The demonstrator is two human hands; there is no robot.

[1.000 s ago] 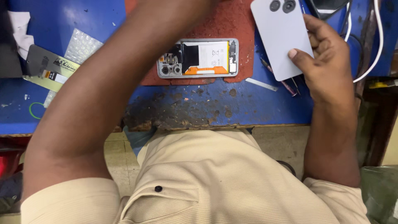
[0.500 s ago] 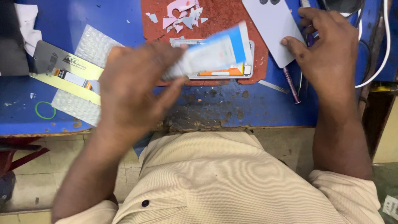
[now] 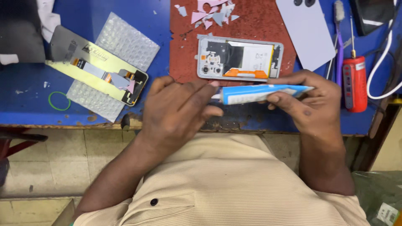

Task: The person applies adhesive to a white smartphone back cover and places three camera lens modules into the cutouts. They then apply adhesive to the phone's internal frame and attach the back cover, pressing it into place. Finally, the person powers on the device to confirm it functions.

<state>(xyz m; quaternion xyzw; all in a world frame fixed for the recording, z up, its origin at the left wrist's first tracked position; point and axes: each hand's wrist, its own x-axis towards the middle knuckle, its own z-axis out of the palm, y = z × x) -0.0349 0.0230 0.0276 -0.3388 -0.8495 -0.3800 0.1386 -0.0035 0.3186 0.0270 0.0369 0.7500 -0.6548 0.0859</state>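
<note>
Fingers of my right hand (image 3: 312, 102) grip a soft blue-and-white glue tube (image 3: 261, 93) lying flat; my left hand (image 3: 178, 111) pinches its white nozzle. At twelve o'clock, the opened grey phone frame (image 3: 239, 57) holds a white battery.

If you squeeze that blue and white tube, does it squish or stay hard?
The tube probably squishes: its far end is pressed flat, like soft plastic or foil. It looks light, since the right hand holds it up by the fingertips alone. The left hand pinches the cap end, so it likely bends a bit when twisted.

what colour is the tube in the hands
Blue and white tube, clearest in the head view.
</note>
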